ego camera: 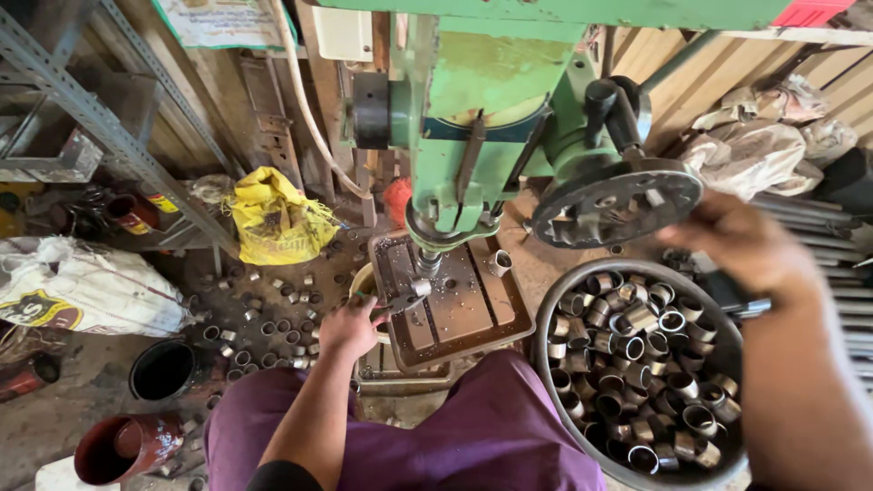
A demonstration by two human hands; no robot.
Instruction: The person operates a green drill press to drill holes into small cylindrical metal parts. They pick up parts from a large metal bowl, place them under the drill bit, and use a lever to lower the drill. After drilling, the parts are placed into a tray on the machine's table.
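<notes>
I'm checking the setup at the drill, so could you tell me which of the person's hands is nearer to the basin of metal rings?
The right hand. It hovers just above the basin of metal rings, over its far rim. The left hand is across the drill table, holding pliers under the spindle.

A crumpled yellow bag (273, 218) sits on the floor left of the green machine, and a white sack (86, 286) with a yellow-and-black print lies at the far left. A pale poster (223, 23) with a green border hangs on the wall above, and whitish bags (759, 136) are heaped at upper right.
</notes>
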